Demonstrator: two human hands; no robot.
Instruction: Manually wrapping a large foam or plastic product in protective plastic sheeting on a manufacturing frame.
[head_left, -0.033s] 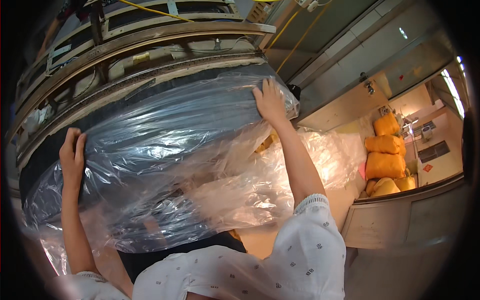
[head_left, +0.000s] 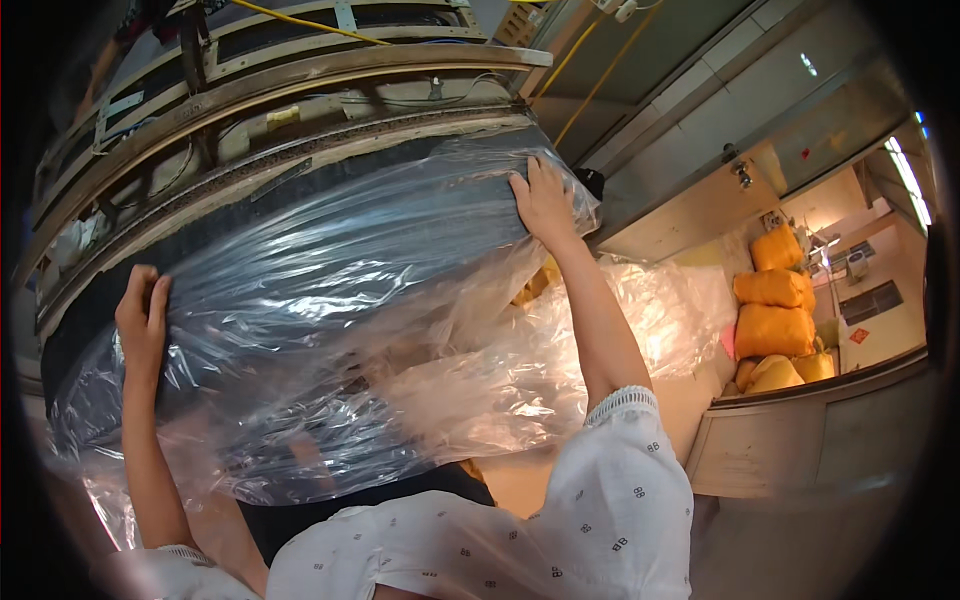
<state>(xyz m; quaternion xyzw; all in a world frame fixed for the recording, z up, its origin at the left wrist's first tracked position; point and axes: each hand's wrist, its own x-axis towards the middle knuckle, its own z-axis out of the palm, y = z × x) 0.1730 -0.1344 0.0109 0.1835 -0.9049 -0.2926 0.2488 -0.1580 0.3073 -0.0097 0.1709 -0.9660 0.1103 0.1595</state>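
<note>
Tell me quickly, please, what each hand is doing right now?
Left hand: fingers curled over the far edge of the clear plastic sheet.
Right hand: open, palm flat on the same sheet.

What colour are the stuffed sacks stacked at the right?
Orange-yellow. The sacks show best in the head view, stacked beside a pale counter.
</note>
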